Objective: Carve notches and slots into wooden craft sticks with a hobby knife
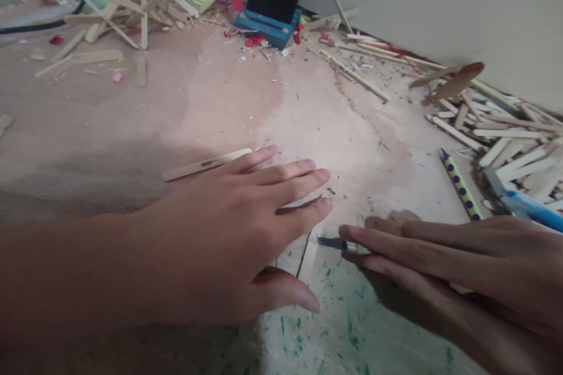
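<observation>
My left hand (246, 217) lies palm down on the wooden surface with its fingers spread. Under and beside its fingers a pale strip (310, 255) shows, with a dark line along its left edge; the rest is covered by the hand. On the right, my right hand (440, 263) is closed around a small craft knife (341, 244), whose blade points left and reaches the strip. Past my left hand a wooden craft stick (202, 165) lies on the surface, with a dark mark near its middle.
Loose craft sticks (519, 135) are heaped at the right, near a yellow pencil with purple dots (460, 184) and a blue-handled tool (534, 209). A stick structure (127, 3) stands at the back left. A black upright with a blue base (268, 26) stands by the wall.
</observation>
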A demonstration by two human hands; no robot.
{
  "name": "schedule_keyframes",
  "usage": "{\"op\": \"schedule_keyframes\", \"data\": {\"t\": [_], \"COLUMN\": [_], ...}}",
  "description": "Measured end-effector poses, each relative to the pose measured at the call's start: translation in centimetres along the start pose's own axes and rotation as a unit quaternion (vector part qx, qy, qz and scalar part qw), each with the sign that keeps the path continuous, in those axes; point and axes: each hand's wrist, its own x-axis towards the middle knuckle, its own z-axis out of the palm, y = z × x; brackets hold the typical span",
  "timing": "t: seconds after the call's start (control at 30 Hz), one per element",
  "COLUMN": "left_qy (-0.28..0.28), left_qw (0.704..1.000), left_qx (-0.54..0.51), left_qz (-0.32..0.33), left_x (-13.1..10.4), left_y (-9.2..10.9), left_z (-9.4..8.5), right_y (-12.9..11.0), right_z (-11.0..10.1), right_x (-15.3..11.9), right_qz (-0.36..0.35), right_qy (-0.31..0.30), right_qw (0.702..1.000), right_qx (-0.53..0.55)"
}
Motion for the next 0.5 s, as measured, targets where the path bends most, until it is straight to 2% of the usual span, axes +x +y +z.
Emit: {"op": "schedule_keyframes", "data": {"t": [0.1,0.27,0.5], "left_qy": [-0.018,0.006,-0.006], "left_qw": [1.0,1.0,1.0], "left_qx": [0.007,-0.002,-0.005], "left_qz": [-0.004,0.0,0.0], "left_x": [-0.12,-0.03,0.1], "left_y": [-0.04,-0.03,-0.06], "left_z": [-0.15,-0.06,-0.13], "right_y": [0.24,0.49,0.34], "right_z": [-0.4,0.0,-0.24], "right_x": [-0.43,-0.5,-0.11], "right_qz": [0.005,0.014,0.014], "right_qy": [-0.001,-0.002,-0.004], "right_qw": [1.0,1.0,1.0], "right_qx": [0.001,0.021,0.016]}}
